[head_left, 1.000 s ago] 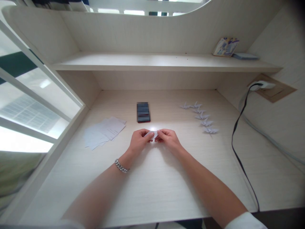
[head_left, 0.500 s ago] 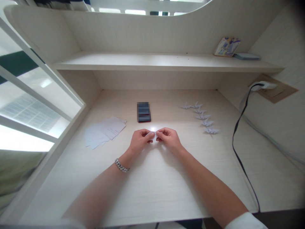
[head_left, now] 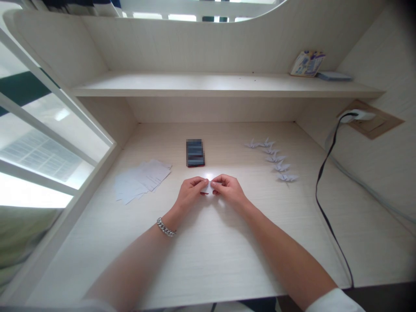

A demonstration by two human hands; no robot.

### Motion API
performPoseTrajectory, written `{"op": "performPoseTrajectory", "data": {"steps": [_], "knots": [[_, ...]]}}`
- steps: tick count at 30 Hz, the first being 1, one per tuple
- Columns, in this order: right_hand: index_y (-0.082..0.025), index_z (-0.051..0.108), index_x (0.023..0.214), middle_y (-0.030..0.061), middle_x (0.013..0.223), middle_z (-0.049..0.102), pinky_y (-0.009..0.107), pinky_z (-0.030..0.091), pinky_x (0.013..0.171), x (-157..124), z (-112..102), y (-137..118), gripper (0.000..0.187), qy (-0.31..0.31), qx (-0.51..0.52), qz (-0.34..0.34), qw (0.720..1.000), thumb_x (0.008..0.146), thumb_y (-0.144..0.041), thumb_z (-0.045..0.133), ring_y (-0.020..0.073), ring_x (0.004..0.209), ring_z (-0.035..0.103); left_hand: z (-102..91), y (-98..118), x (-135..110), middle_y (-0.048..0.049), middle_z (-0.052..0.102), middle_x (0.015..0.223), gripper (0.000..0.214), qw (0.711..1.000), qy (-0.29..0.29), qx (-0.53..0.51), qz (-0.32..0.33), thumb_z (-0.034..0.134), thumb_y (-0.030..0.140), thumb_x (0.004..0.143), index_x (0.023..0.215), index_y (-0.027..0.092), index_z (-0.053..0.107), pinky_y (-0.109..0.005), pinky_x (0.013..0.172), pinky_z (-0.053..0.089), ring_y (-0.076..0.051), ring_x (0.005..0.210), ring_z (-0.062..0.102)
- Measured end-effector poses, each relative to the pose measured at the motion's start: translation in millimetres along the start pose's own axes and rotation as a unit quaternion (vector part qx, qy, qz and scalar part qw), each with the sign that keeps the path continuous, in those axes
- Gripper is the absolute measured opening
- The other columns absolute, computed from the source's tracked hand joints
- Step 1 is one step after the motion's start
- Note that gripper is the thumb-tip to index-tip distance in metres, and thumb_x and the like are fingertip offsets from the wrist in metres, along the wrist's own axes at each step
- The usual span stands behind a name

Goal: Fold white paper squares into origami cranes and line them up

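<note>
My left hand (head_left: 189, 193) and my right hand (head_left: 228, 190) meet at the middle of the desk (head_left: 208, 260), fingertips pinched on a small folded white paper (head_left: 206, 187) held between them. Most of the paper is hidden by my fingers. A silver chain bracelet (head_left: 165, 227) sits on my left wrist. Just beyond my hands lies a dark phone (head_left: 195, 153).
A loose pile of white paper sheets (head_left: 141, 179) lies to the left. Several folded paper cranes (head_left: 274, 158) line up to the right. A black cable (head_left: 325, 182) runs from a wall socket (head_left: 359, 116) down over the desk edge. A small packet (head_left: 307, 63) rests on the shelf above.
My hands have drawn closer together around the paper, so less of it shows between the fingers. Nothing else has moved.
</note>
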State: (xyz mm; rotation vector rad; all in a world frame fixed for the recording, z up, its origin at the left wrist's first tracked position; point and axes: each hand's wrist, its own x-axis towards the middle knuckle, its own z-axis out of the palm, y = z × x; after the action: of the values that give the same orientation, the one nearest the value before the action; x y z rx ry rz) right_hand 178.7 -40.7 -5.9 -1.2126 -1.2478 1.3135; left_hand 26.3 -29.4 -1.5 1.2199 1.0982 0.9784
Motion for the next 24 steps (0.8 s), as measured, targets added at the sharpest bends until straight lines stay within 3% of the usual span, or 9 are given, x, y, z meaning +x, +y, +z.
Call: {"op": "performPoseTrajectory", "data": {"steps": [4,9,16,20,24], "knots": [[-0.016,0.061,0.073,-0.0002,0.060,0.060,0.025,0.044,0.053,0.2,-0.6,2.2,0.021,0.010,0.017,0.000,1.000,0.068,-0.036,0.066,0.0126,0.053,0.056,-0.5,-2.9,2.9,-0.0022,0.061,0.064,0.030,1.000,0.009,-0.026,-0.003,0.061,0.043,0.072,0.069,0.014,0.065,-0.022,0.053,0.044,-0.012,0.059,0.054],[-0.016,0.062,0.074,0.0005,0.062,0.060,0.025,0.045,0.054,0.7,-1.3,5.2,0.019,0.029,0.021,-0.013,0.999,0.070,-0.035,0.065,0.0135,0.057,0.057,-1.6,-2.4,2.1,-0.0067,0.067,0.076,0.031,0.999,0.006,-0.030,0.010,0.067,0.040,0.066,0.082,0.013,0.068,-0.025,0.058,0.048,-0.015,0.066,0.059],[-0.018,0.065,0.096,0.0024,0.071,0.064,0.026,0.048,0.056,-1.1,-0.3,4.5,0.027,0.027,-0.010,-0.051,0.998,0.073,-0.033,0.062,0.0144,0.061,0.059,-2.2,-5.9,1.1,-0.0076,0.068,0.081,0.031,0.999,0.016,-0.006,0.032,0.068,0.036,0.067,0.086,0.013,0.068,-0.026,0.062,0.050,-0.016,0.071,0.060],[-0.018,0.068,0.093,0.0048,0.078,0.067,0.027,0.048,0.055,-1.9,0.4,2.5,0.028,0.039,-0.012,-0.042,0.998,0.072,-0.035,0.062,0.0150,0.062,0.059,-2.9,-5.7,1.5,-0.0083,0.067,0.090,0.035,0.998,0.023,-0.013,0.049,0.070,0.034,0.065,0.093,0.013,0.067,-0.026,0.062,0.050,-0.016,0.074,0.061],[-0.019,0.069,0.097,0.0066,0.086,0.069,0.028,0.049,0.056,-2.4,1.2,2.6,0.030,0.046,-0.017,-0.041,0.998,0.073,-0.035,0.062,0.0164,0.065,0.061,-3.0,-4.8,0.9,-0.0077,0.067,0.086,0.039,0.998,0.021,-0.033,0.046,0.071,0.033,0.065,0.097,0.014,0.064,-0.027,0.061,0.051,-0.015,0.068,0.062]]}}
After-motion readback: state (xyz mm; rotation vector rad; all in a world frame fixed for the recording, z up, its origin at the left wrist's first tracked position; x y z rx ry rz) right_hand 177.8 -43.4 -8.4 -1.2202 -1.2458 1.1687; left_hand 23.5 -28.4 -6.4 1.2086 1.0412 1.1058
